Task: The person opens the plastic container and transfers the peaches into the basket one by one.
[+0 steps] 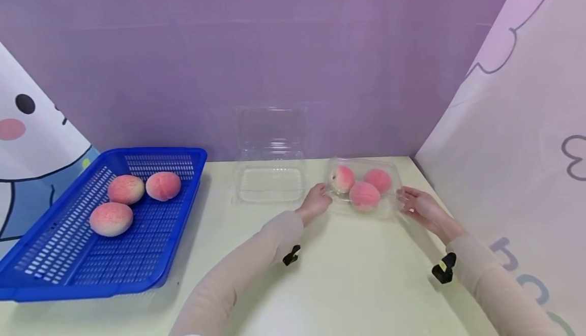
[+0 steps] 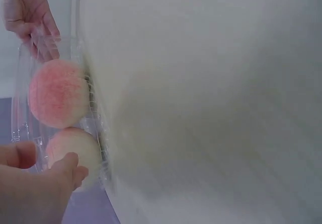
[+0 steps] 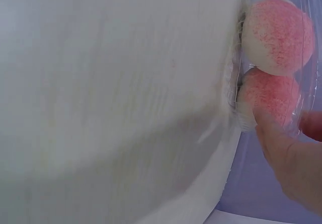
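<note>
A clear plastic clamshell box (image 1: 364, 164) with three pink and cream peaches in it is at the right rear of the table, its lid down over the fruit. My left hand (image 1: 316, 203) holds the box's left end; in the left wrist view, thumb and fingers (image 2: 63, 171) are on either side of that end. At the opposite end my right hand (image 1: 423, 209) grips the box, its fingers (image 3: 274, 138) beside a peach (image 3: 271, 90) seen through the plastic. Part of the grip is hidden behind the clear wall.
Left of the held box stands another clear clamshell box (image 1: 271, 168), its lid raised against the purple backdrop (image 1: 256, 61). A blue plastic basket (image 1: 137, 270) on the left holds three peaches (image 1: 111, 219). A patterned cloth (image 1: 517, 138) borders the table's right edge.
</note>
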Demonstrator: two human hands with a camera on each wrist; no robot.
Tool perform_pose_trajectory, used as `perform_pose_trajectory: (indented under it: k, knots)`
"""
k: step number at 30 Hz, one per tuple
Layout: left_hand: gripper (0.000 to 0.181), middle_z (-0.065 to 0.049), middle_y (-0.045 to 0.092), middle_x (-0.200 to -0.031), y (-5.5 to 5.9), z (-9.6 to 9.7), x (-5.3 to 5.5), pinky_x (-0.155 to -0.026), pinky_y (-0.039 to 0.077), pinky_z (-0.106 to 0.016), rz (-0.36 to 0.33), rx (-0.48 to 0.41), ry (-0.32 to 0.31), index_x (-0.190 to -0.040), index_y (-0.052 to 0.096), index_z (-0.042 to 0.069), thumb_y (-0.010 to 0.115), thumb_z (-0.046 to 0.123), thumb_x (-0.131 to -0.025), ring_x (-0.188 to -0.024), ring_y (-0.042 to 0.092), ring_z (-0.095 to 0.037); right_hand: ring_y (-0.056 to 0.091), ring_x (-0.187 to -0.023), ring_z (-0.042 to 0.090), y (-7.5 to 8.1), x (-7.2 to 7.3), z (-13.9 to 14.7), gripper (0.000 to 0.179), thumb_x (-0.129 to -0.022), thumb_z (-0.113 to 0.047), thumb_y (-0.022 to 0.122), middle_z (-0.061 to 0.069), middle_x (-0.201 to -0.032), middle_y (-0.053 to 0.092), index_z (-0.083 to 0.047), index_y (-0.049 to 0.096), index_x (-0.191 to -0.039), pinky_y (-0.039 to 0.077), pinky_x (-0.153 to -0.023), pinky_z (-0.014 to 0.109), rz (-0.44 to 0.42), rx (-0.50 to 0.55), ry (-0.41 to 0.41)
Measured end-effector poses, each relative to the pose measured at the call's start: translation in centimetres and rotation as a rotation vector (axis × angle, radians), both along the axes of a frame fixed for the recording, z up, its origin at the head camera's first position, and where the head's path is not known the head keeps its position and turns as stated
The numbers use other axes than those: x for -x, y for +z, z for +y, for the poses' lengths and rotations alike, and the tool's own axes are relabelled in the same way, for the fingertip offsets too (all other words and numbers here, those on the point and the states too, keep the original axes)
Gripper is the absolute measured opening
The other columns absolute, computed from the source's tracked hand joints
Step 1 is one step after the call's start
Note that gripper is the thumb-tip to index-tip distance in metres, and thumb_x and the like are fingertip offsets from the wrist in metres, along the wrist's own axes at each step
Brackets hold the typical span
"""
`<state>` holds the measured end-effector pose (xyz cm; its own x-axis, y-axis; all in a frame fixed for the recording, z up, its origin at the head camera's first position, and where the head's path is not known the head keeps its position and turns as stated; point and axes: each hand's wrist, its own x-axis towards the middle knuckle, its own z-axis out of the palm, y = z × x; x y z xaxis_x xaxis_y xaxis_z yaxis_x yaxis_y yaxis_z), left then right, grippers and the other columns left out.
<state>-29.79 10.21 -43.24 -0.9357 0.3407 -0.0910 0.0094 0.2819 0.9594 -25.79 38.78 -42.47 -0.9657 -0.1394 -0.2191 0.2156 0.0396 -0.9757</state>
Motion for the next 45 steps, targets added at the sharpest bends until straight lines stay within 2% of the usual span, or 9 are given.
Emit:
perform_pose_trajectory:
  k: [2, 7, 14, 19, 24, 26, 29, 34, 45]
  knots:
    - [0.059, -0.020, 0.032, -0.145, 0.0, -0.5, -0.7, -0.107, 0.032, -0.040, 0.004, 0.000, 0.004, -0.140, 0.025, -0.005, 0.045, 0.002, -0.086, -0.133, 0.032, -0.033, 0.042, -0.109, 0.003, -0.1, -0.4, -0.1, 0.065, -0.089, 0.009, 0.033, 0.025, -0.150, 0.001, 0.006, -0.002, -0.144, 0.046, -0.083, 0.018, -0.004, -0.025, 0.017]
    - [0.059, -0.021, 0.033, -0.144, 0.1, -1.6, -2.7, -0.107, 0.032, -0.041, -0.028, -0.005, 0.023, -0.139, 0.026, -0.005, 0.048, 0.003, -0.085, -0.132, 0.033, -0.033, 0.044, -0.106, -0.004, 0.1, -1.9, -0.5, 0.069, -0.088, 0.009, 0.039, 0.026, -0.150, 0.003, 0.006, -0.003, -0.143, 0.048, -0.085, 0.018, -0.009, -0.110, 0.071]
    - [0.058, -0.023, 0.034, -0.143, 0.3, -2.9, -6.1, -0.104, 0.036, -0.043, -0.137, -0.061, 0.060, -0.139, 0.027, -0.006, 0.050, 0.000, -0.086, -0.131, 0.034, -0.034, 0.043, -0.119, 0.010, 0.6, -4.7, -1.6, 0.076, -0.083, 0.009, 0.048, 0.030, -0.148, 0.008, 0.011, -0.001, -0.142, 0.050, -0.088, 0.028, -0.034, -0.158, 0.130]
    - [0.061, -0.023, 0.031, -0.144, 0.6, -4.6, -9.1, -0.105, 0.035, -0.044, -0.168, -0.104, 0.061, -0.140, 0.024, -0.006, 0.048, -0.003, -0.084, -0.132, 0.032, -0.036, 0.047, -0.111, 0.001, 1.0, -6.5, -2.5, 0.081, -0.080, 0.008, 0.054, 0.032, -0.146, 0.010, 0.012, 0.001, -0.141, 0.051, -0.087, 0.030, -0.045, -0.156, 0.179]
    - [0.063, -0.021, 0.028, -0.146, 0.9, -6.4, -11.4, -0.103, 0.036, -0.044, -0.196, -0.131, 0.040, -0.142, 0.021, -0.005, 0.046, -0.004, -0.083, -0.133, 0.030, -0.036, 0.035, -0.129, 0.029, 1.5, -7.7, -3.9, 0.082, -0.079, 0.009, 0.054, 0.034, -0.145, 0.010, 0.013, -0.001, -0.140, 0.051, -0.086, 0.032, -0.046, -0.173, 0.225]
    - [0.063, -0.021, 0.028, -0.147, 1.1, -7.1, -11.9, -0.102, 0.038, -0.044, -0.202, -0.131, 0.041, -0.142, 0.021, -0.005, 0.046, -0.004, -0.084, -0.133, 0.031, -0.036, 0.028, -0.131, 0.040, 1.6, -8.0, -4.7, 0.082, -0.078, 0.011, 0.053, 0.035, -0.144, 0.011, 0.014, 0.000, -0.140, 0.051, -0.086, 0.033, -0.051, -0.180, 0.232]
    - [0.063, -0.022, 0.028, -0.146, 1.2, -8.3, -12.5, -0.101, 0.039, -0.043, -0.206, -0.127, 0.046, -0.141, 0.021, -0.005, 0.046, -0.004, -0.083, -0.132, 0.032, -0.037, 0.026, -0.130, 0.045, 1.7, -8.5, -5.9, 0.081, -0.078, 0.012, 0.053, 0.036, -0.143, 0.014, 0.015, 0.000, -0.139, 0.052, -0.086, 0.035, -0.065, -0.190, 0.236]
    - [0.063, -0.025, 0.029, -0.145, 1.3, -10.3, -13.1, -0.102, 0.038, -0.044, -0.187, -0.097, 0.062, -0.140, 0.022, -0.007, 0.048, -0.004, -0.082, -0.130, 0.034, -0.038, 0.037, -0.125, 0.043, 1.8, -8.8, -7.9, 0.080, -0.078, 0.012, 0.053, 0.036, -0.143, 0.017, 0.013, 0.001, -0.139, 0.052, -0.085, 0.038, -0.083, -0.198, 0.247]
    - [0.061, -0.027, 0.032, -0.142, 1.7, -14.9, -13.8, -0.101, 0.039, -0.044, -0.189, -0.075, 0.164, -0.139, 0.023, -0.009, 0.046, -0.009, -0.082, -0.128, 0.036, -0.038, 0.037, -0.126, 0.042, 1.9, -7.8, -13.1, 0.075, -0.080, 0.013, 0.053, 0.034, -0.141, 0.026, 0.012, 0.008, -0.139, 0.050, -0.088, 0.038, -0.090, -0.244, 0.273]
